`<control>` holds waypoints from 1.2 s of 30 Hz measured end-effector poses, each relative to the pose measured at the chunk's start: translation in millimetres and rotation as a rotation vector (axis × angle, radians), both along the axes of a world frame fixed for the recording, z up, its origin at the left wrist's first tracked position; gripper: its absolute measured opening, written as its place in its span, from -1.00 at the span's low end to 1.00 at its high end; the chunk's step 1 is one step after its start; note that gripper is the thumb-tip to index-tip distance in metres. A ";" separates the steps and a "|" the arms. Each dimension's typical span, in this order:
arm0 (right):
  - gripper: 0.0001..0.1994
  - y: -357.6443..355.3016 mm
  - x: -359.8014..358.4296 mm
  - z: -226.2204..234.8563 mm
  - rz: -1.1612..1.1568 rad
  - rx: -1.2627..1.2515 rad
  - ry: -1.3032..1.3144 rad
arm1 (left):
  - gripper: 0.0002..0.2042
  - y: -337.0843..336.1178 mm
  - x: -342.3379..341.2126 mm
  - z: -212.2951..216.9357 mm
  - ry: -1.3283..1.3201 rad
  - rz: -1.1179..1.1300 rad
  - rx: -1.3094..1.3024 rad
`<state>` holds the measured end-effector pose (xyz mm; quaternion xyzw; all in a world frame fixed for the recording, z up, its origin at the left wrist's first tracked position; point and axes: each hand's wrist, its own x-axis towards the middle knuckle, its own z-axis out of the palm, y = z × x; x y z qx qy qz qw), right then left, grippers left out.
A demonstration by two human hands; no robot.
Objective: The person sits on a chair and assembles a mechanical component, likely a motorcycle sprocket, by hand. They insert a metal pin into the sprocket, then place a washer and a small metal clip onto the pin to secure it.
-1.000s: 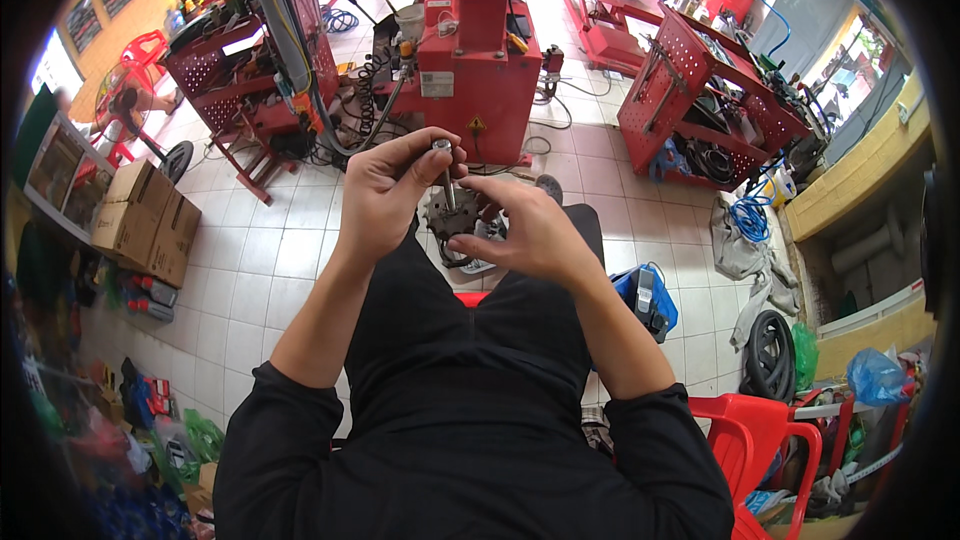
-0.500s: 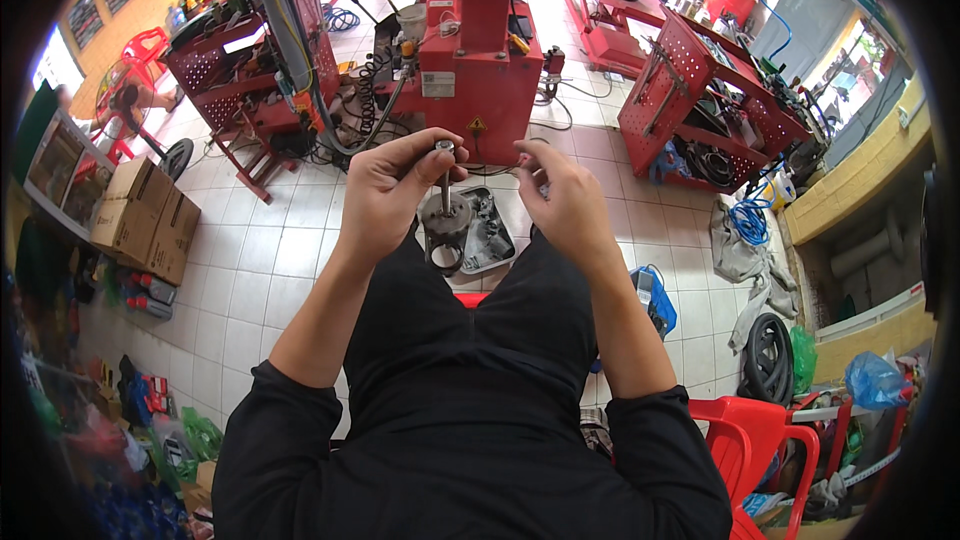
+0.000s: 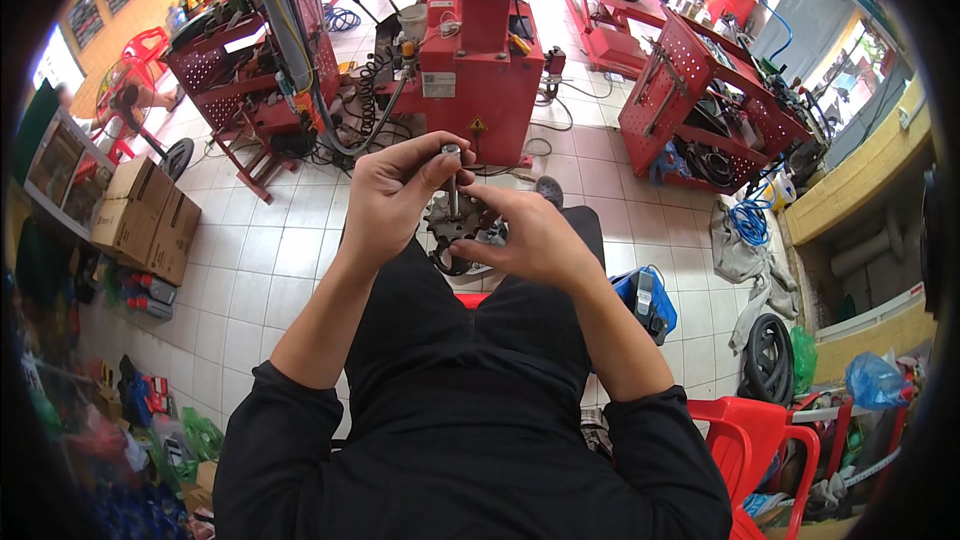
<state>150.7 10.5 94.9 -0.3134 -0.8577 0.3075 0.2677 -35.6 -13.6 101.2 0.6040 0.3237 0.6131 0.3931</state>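
My left hand (image 3: 392, 190) is closed, pinching the upper end of a slim metal rod with a round silver head (image 3: 451, 151). The rod points down to a grey metal machine part (image 3: 445, 221) with a ring-shaped lower end, between my knees. I cannot tell whether the rod is seated in it. My right hand (image 3: 525, 236) is at the right side of this part. Its thumb and fingers are apart, curved around that side, with the fingertips close to the rod and the ring. Whether they touch the metal is unclear. Grey pieces show between the fingers.
A red machine base (image 3: 480, 105) stands ahead, with a red tool cart (image 3: 690, 100) to the right and another red cart (image 3: 240, 80) to the left. Cardboard boxes (image 3: 140, 215) sit at left. A blue bag (image 3: 645, 300) lies beside my right leg, near a red chair (image 3: 745, 440).
My right hand has come down and left to the metal part, hiding most of the tray behind it. My right knee has shifted, and a shoe now shows. The left hand has moved slightly right.
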 end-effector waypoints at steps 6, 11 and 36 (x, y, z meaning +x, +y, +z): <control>-0.53 29.6 22.3 -6.1 -0.274 -0.003 0.055 | -0.75 -1.7 -0.3 4.1 0.001 0.013 -0.015; -0.55 10.9 13.8 5.6 -0.156 0.060 0.093 | -0.80 -5.0 -3.5 6.2 -0.073 0.004 -0.056; -0.48 4.8 8.1 1.3 0.019 0.045 0.069 | -0.78 -4.2 2.3 3.2 -0.016 -0.003 0.008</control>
